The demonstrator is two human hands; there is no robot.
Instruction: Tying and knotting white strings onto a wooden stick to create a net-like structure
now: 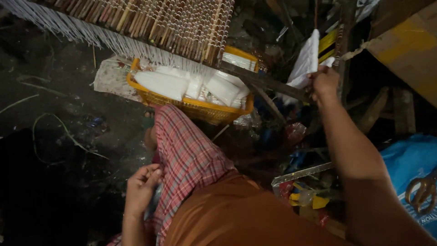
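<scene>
head view: right hand (324, 82) grips a white padded cloth bundle (306, 61) far right; left hand (141, 186) rests loosely curled, holding nothing, beside the red checked cloth (186, 155).

Cluttered weaving workshop, stick loom (150, 23), yellow basket (200, 108)

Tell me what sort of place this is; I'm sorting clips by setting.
Probably a small home weaving workshop: a stick frame hung with white threads, a yellow basket of white packets, and clutter on a dark floor.
</scene>
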